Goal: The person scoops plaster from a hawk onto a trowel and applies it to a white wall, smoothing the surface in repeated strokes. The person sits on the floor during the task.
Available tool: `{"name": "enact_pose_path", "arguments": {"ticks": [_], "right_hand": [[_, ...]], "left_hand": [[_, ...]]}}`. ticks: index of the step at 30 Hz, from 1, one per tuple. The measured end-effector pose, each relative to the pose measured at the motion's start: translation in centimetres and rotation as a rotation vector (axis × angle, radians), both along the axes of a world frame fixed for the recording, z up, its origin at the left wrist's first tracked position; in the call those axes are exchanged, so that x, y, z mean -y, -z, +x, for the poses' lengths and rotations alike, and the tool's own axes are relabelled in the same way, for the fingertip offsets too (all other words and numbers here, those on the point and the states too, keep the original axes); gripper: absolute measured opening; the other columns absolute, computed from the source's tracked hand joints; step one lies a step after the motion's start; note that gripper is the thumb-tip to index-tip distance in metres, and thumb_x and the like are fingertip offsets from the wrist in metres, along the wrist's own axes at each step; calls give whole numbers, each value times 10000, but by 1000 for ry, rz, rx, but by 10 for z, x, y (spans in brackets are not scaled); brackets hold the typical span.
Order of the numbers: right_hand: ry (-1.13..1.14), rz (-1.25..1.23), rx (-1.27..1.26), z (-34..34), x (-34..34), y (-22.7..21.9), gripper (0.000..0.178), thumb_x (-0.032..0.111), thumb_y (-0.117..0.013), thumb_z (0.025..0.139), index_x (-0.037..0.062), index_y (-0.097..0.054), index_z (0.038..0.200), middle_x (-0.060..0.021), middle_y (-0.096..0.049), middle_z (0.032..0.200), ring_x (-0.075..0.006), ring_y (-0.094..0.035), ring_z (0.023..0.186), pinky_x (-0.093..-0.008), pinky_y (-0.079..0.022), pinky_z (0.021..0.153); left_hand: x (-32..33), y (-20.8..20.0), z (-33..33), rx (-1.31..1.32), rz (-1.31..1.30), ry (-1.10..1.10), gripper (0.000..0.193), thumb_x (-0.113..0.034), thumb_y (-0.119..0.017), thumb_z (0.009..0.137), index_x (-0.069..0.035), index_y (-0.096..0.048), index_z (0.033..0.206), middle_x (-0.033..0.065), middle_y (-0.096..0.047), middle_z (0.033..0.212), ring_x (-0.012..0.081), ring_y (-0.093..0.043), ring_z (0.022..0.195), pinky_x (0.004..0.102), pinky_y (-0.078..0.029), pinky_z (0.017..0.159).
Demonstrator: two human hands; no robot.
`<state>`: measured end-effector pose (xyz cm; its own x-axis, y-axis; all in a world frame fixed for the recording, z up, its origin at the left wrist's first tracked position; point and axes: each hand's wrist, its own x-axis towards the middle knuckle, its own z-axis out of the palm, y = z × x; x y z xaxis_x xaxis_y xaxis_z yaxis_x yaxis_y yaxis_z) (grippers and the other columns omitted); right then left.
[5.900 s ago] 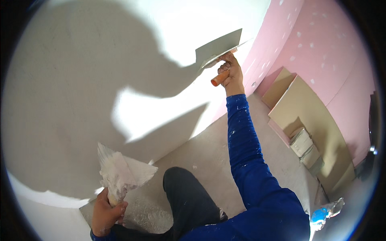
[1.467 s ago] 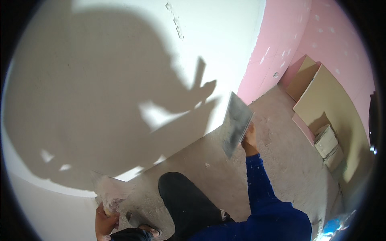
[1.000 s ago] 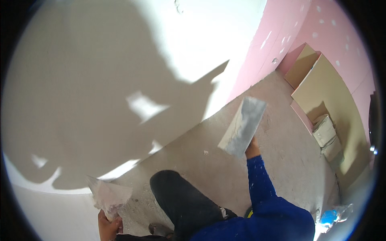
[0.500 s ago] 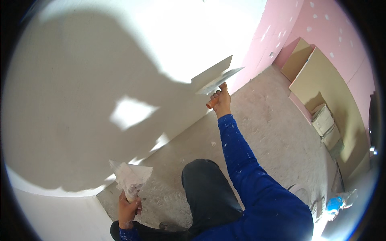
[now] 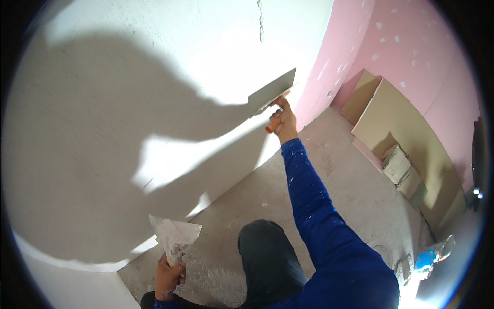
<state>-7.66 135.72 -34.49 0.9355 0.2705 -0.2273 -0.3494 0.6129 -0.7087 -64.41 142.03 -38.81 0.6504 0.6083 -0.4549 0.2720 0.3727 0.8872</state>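
Observation:
My right hand (image 5: pixel 284 119) grips the orange handle of a wide plastering trowel (image 5: pixel 274 124). Its blade is seen nearly edge-on, up at the white wall (image 5: pixel 92 149), and a dark shadow falls just above it. Whether the blade touches the wall all along, I cannot tell. Low on the left, my left hand (image 5: pixel 169 279) is closed around the handle of a broad putty knife (image 5: pixel 176 237). Whitish compound is smeared over that blade, which points upward, apart from the wall.
A rough crack-like line (image 5: pixel 260 21) runs down the upper wall. Beige boards (image 5: pixel 406 129) lean against the pink wall (image 5: pixel 411 56) at the right, with a pale bundle (image 5: pixel 397 166) before them. A clear bottle with a blue label (image 5: pixel 426 260) stands near the lower right, on the dusty floor (image 5: pixel 334 180).
The trowel has moved a little up the wall, its blade now turned more edge-on. My left hand and the putty knife have shifted slightly down and right in view, as the view tilted upward.

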Motion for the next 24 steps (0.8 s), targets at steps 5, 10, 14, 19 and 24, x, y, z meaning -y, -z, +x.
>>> {"name": "enact_pose_path", "arguments": {"ticks": [5,10,14,19,24], "right_hand": [[-6,21,299,39,1,-126,194,233,-669,922,40,-665,932,-9,-455,625,-131,-444,506,-301,-451,465],[-52,11,497,54,-3,-258,133,160,-666,887,41,-669,830,-25,-497,648,-134,-460,506,-278,-408,434],[-3,-115,747,41,-15,-365,164,211,-606,999,51,-640,1002,-5,-553,663,-109,-520,530,-227,-484,478],[-42,-162,963,7,1,-436,190,248,-598,1006,63,-632,1039,-7,-580,700,-121,-539,556,-242,-493,494],[-335,-24,1076,-24,54,-374,220,285,-590,1014,76,-625,1076,-9,-606,736,-133,-557,582,-258,-503,510]], "left_hand": [[-4,1,-5,-17,8,40,391,-70,-668,791,23,-573,1158,43,-575,683,125,-528,483,270,-429,414],[-8,10,-11,51,-47,51,459,-67,-673,798,28,-548,1230,39,-579,710,122,-535,502,270,-439,424],[-18,16,-13,37,-58,114,505,-62,-686,804,33,-534,1276,35,-577,717,121,-538,515,272,-435,429],[-30,23,7,45,-15,281,551,-75,-700,818,27,-513,1327,36,-586,735,119,-545,522,274,-434,441],[-26,25,21,122,43,375,553,-130,-707,840,9,-506,1336,43,-600,747,119,-549,527,275,-441,459]]}}
